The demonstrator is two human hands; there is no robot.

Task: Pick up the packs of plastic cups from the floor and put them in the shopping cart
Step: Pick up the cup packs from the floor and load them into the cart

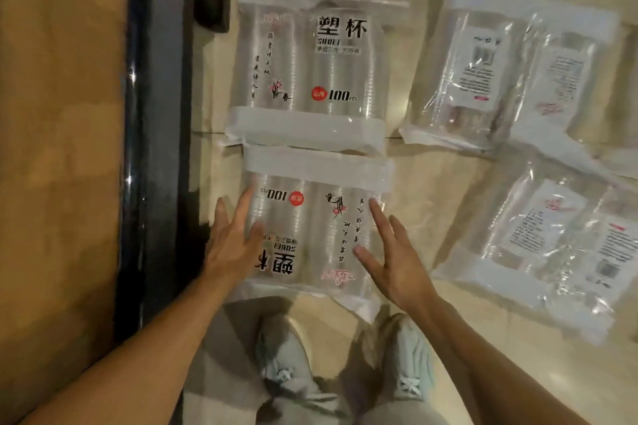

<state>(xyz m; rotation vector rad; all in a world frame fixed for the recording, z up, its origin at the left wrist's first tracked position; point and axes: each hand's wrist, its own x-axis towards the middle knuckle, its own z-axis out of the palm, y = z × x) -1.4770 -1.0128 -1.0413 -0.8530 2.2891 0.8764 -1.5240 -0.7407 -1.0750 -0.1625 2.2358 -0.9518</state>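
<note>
Several clear packs of plastic cups lie flat on the pale tiled floor. The nearest pack (310, 228) lies just ahead of my feet, its black print upside down to me. My left hand (233, 241) is at its left edge and my right hand (386, 252) at its right edge, both with fingers spread, flanking the pack without gripping it. A second pack (310, 65) lies beyond it, print upright. Two more packs lie to the right, label side up: a far pack (511, 69) and a near pack (559, 245). No shopping cart is in view.
A dark, glossy vertical edge (155, 131) of furniture or a shelf base runs along the left, with a tan surface (58, 114) beyond it. My two light shoes (293, 355) stand on the floor below the nearest pack.
</note>
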